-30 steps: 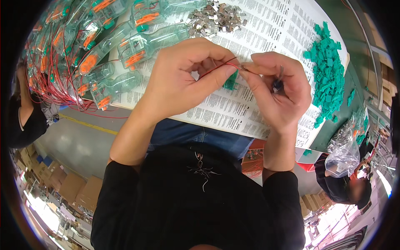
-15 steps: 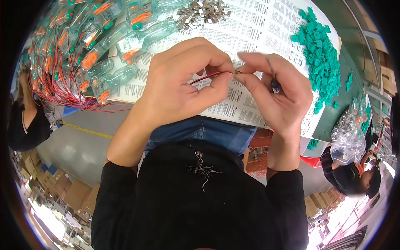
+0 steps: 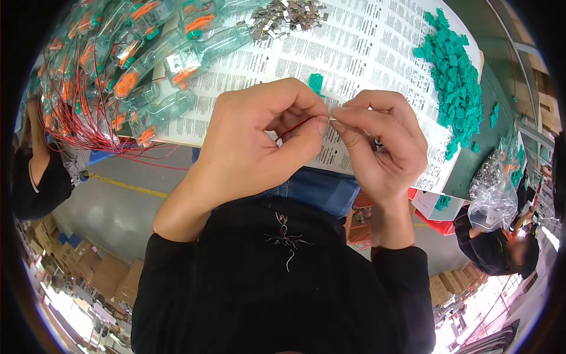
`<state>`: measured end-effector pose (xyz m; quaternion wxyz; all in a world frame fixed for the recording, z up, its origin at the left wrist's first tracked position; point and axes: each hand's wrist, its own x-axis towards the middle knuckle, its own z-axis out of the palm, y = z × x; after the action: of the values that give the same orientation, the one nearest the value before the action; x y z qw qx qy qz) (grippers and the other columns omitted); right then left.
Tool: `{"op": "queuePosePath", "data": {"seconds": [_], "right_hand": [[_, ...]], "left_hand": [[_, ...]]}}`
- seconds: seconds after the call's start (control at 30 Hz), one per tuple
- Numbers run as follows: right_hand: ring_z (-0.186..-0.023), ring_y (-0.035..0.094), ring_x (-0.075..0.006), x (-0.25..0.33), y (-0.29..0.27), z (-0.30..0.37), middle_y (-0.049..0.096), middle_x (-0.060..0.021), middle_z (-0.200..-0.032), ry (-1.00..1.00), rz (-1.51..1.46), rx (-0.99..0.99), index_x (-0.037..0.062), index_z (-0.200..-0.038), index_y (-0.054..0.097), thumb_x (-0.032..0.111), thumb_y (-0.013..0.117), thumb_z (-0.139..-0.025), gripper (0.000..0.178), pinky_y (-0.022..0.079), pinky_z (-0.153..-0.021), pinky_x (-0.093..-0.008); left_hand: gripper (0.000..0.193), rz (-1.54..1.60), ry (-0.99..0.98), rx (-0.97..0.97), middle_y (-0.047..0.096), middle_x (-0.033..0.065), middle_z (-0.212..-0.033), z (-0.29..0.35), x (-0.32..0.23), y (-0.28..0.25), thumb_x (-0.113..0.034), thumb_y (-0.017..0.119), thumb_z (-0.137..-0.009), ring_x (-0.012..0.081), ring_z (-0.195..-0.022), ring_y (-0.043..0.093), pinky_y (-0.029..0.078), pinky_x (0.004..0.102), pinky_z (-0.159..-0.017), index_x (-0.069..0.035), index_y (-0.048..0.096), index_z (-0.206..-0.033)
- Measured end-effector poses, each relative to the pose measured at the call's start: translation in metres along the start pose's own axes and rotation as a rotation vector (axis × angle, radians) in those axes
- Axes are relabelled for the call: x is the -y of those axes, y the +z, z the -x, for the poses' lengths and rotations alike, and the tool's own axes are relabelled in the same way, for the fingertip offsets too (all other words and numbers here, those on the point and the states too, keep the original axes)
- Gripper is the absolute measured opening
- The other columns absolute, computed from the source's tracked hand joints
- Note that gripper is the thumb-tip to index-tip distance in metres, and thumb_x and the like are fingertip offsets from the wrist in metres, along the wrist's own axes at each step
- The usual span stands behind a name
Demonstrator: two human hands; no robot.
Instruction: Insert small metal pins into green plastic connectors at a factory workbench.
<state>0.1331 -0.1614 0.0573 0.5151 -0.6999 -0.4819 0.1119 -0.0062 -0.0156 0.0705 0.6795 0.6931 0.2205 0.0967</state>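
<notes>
My left hand (image 3: 265, 133) is closed in a pinch on a thin red wire (image 3: 298, 125), which runs inside the curl of its fingers. The fingertips of my right hand (image 3: 383, 138) are pinched together at the pale end of this wire, almost touching the left fingertips. Within the right palm a small dark, shiny end of a slim tool (image 3: 378, 143) peeks out; most of it is hidden. Just beyond the hands lies a green plastic piece (image 3: 316, 82) on the printed paper sheet (image 3: 348, 53).
Clear green housings with orange parts (image 3: 138, 76) and red wires (image 3: 88, 138) pile up at left. Small metal pieces (image 3: 289, 17) lie at the far middle, green plastic parts (image 3: 454, 82) at right. A clear plastic bag (image 3: 494, 200) sits near the right edge. Other people are at both sides.
Both hands have come slightly nearer to me, the right also a little left. The tool in my right hand is now mostly hidden. The green piece beyond the hands has come into view.
</notes>
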Motion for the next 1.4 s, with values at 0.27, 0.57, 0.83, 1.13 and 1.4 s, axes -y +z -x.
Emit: {"op": "queuePosePath", "data": {"seconds": [0.27, 0.57, 0.83, 1.13, 1.4], "right_hand": [[-0.072, 0.06, -0.0093, -0.009, 0.007, 0.011, 0.069, -0.0089, -0.098, 0.064, -0.168, -0.028, -0.0004, -0.096, 0.076, -0.007, 0.08, -0.08, 0.018, 0.044, -0.056, -0.0223], [-0.068, 0.059, -0.0118, -0.014, 0.01, 0.027, 0.068, -0.0075, -0.097, 0.234, -0.013, 0.092, 0.0016, -0.096, 0.075, -0.002, 0.082, -0.081, 0.017, 0.044, -0.054, -0.0247], [-0.063, 0.064, -0.0167, -0.037, 0.02, 0.008, 0.067, -0.0051, -0.096, 0.196, 0.184, 0.067, 0.0049, -0.094, 0.076, 0.001, 0.079, -0.082, 0.013, 0.05, -0.055, -0.0286], [-0.063, 0.065, -0.0173, -0.041, 0.021, 0.006, 0.067, -0.0039, -0.096, 0.152, 0.263, 0.097, 0.0054, -0.094, 0.076, 0.0, 0.078, -0.081, 0.014, 0.052, -0.056, -0.0292], [-0.065, 0.066, -0.0166, -0.042, 0.022, 0.008, 0.068, -0.0022, -0.097, 0.165, 0.194, 0.076, 0.0088, -0.092, 0.077, 0.002, 0.079, -0.082, 0.012, 0.052, -0.056, -0.0285]], "left_hand": [[0.01, 0.165, 0.005, 0.022, 0.068, 0.0007, -0.088, 0.005, 0.011, -0.002, 0.004, 0.07, -0.093, 0.0031, -0.077, 0.061, 0.049, 0.02, -0.066, 0.002, 0.066, -0.102], [0.018, -0.517, 0.396, -0.036, 0.07, 0.0053, -0.091, 0.004, 0.048, 0.001, -0.002, 0.078, -0.079, 0.0224, -0.079, 0.066, 0.052, 0.0312, -0.072, -0.006, 0.068, -0.093], [0.019, -0.72, 0.578, -0.179, 0.073, 0.0017, -0.111, -0.034, 0.06, -0.006, -0.006, 0.08, -0.074, 0.0274, -0.11, 0.062, 0.046, 0.0395, -0.095, -0.008, 0.07, -0.09], [0.018, -0.715, 0.516, -0.132, 0.073, -0.0018, -0.122, -0.034, 0.072, -0.006, -0.007, 0.079, -0.076, 0.0257, -0.113, 0.062, 0.044, 0.0378, -0.096, -0.01, 0.07, -0.091], [0.017, -0.707, 0.478, -0.089, 0.073, -0.0017, -0.123, -0.033, 0.066, -0.008, -0.007, 0.077, -0.076, 0.025, -0.115, 0.062, 0.044, 0.0375, -0.098, -0.01, 0.069, -0.091]]}}
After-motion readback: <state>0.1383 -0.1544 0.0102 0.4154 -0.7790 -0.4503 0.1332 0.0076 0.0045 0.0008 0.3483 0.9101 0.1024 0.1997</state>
